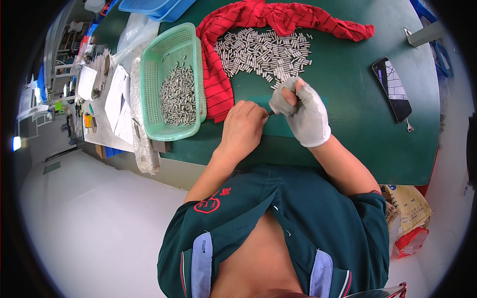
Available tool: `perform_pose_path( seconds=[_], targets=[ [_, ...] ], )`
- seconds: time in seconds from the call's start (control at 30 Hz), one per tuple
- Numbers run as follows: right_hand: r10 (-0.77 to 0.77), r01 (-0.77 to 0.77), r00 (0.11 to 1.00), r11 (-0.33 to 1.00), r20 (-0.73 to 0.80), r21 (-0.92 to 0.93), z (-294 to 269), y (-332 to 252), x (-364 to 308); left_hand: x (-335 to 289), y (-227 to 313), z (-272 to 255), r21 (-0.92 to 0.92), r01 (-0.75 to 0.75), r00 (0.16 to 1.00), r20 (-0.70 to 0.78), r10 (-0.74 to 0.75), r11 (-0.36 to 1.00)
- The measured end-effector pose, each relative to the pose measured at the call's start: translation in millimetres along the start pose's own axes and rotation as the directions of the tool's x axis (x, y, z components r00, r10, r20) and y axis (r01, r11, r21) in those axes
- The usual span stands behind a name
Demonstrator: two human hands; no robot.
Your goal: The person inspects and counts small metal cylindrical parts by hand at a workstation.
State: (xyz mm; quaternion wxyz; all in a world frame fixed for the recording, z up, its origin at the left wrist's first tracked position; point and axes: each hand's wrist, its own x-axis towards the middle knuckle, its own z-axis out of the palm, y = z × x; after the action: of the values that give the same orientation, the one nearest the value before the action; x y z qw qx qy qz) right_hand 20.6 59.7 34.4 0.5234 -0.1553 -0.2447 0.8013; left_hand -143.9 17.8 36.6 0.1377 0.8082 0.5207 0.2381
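Both my hands are together over the near part of the green table, in front of a spread of small silvery metal pins [268, 53]. My bare left hand [243, 126] is closed, its thumb and forefinger pinched at a small dark, thin thing [271, 113] between the hands. Most of that thing is hidden, so its kind is unclear. My right hand [307, 116] wears a whitish-grey glove with bare thumb and fingertip showing. Its fingers are curled shut beside the left fingertips; what they hold is hidden.
A red striped cloth [218, 94] curves around the loose pins. Left of it stands a green plastic basket [148, 94] with many more pins. A phone [392, 89] lies at the right, a blue bin [171, 11] at the back left, papers [118, 104] on the side surface.
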Motion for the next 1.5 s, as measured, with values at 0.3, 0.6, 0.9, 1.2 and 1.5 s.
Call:
perform_pose_path(
  seconds=[0.3,0.6,0.9,1.2,1.5],
  targets=[
    [0.024,-0.024,1.000,0.999,0.007,-0.027,4,-2,1,-2,1,2,0.016,0.020,1.000,0.001,-0.020,1.000],
    [0.039,-0.049,0.997,0.985,-0.066,-0.163,9,1,-1,-6,4,9,-0.006,0.043,0.998,-0.054,-0.043,0.999],
    [0.009,-0.034,0.996,0.953,-0.086,-0.300,12,8,-4,-7,3,14,-0.025,0.069,0.995,-0.071,-0.071,0.997],
    [-0.022,0.011,0.999,0.975,-0.046,-0.222,2,13,-2,-9,-7,-4,-0.344,0.136,0.983,-0.070,-0.170,0.929],
    [0.281,-0.278,0.956,0.796,-0.078,-0.537,28,-4,-9,-14,-14,-31,-0.668,0.037,0.977,-0.133,-0.169,0.743]
  ],
)
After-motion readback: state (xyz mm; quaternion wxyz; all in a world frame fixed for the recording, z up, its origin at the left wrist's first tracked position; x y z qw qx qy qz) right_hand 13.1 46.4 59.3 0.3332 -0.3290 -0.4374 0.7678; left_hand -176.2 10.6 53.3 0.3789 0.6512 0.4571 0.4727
